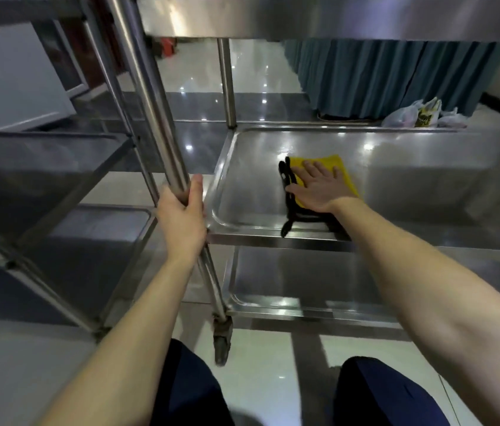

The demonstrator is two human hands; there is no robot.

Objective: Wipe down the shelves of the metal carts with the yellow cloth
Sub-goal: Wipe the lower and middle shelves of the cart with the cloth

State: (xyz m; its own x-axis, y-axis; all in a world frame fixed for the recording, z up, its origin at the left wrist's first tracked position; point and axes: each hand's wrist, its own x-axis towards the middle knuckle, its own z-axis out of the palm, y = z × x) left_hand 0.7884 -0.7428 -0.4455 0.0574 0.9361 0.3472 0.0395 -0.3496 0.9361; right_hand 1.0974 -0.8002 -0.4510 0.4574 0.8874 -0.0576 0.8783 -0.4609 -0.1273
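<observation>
Mid-wipe on the shiny stainless-steel middle shelf of the metal cart. By the look of it, the wiping step itself, with a wide stretch of the shelf to the right not yet reached.

Right hand laid flat, fingers straight and slightly spread, pressing down on the folded yellow cloth. Cloth on the middle shelf's left half, in from the raised rim. It sits directly beneath palm and fingers, its far edge and right side showing past the fingertips.

Left hand wrapped round the polished round steel post at the middle shelf's near left corner, apparently steadying the cart.

Next move, probably: sweep the cloth rightward across the middle shelf under even downward pressure, keeping the palm flat to stop bunching. After that, on to the steel lower shelf beneath the middle shelf.
</observation>
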